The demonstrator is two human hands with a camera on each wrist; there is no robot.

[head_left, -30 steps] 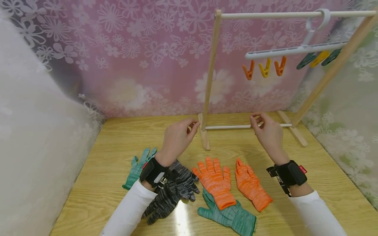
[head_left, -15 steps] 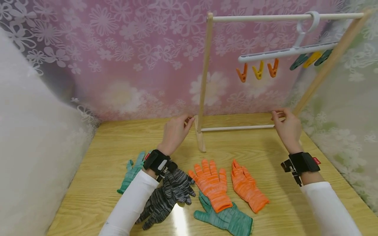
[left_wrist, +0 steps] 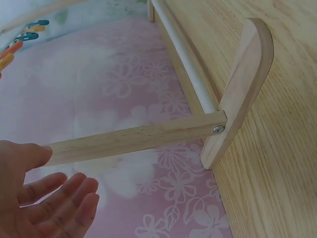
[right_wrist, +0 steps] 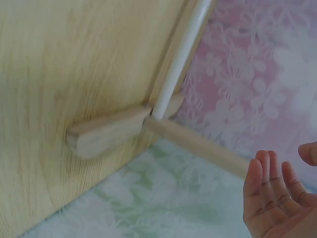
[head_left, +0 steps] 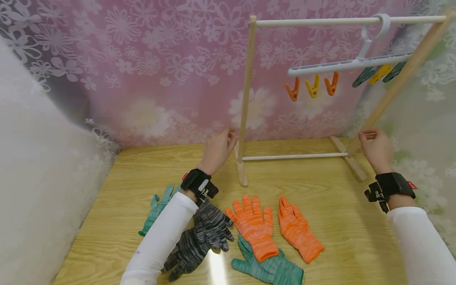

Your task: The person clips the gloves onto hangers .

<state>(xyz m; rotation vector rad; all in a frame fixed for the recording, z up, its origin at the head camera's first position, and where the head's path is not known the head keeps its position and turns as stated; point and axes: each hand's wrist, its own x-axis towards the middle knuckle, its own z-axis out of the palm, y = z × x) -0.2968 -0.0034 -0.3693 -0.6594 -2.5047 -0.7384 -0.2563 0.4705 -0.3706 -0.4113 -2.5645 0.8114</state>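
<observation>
A wooden drying rack (head_left: 246,91) stands at the back of the table. My left hand (head_left: 219,148) is raised beside its left upright (left_wrist: 133,139), fingers (left_wrist: 62,198) loose and straight, holding nothing. My right hand (head_left: 373,144) hovers at the slanted right upright (right_wrist: 198,141) just above its foot (right_wrist: 106,134), palm open, fingers (right_wrist: 270,196) relaxed. Whether either hand touches the wood is unclear. Two orange gloves (head_left: 254,225) lie flat on the table below the hands, with a green glove (head_left: 270,269) under them and grey-black striped gloves (head_left: 203,237) beneath my left forearm.
A white peg hanger (head_left: 352,63) hangs from the top rail (head_left: 320,21) with orange, yellow and teal pegs (head_left: 313,86). Another green glove (head_left: 156,206) lies at the left. Flowered curtain walls close in the wooden table (head_left: 117,221) on three sides.
My right hand has left the lower rail and moved right to the right upright. My left hand has risen slightly beside the left upright. Gloves have not moved.
</observation>
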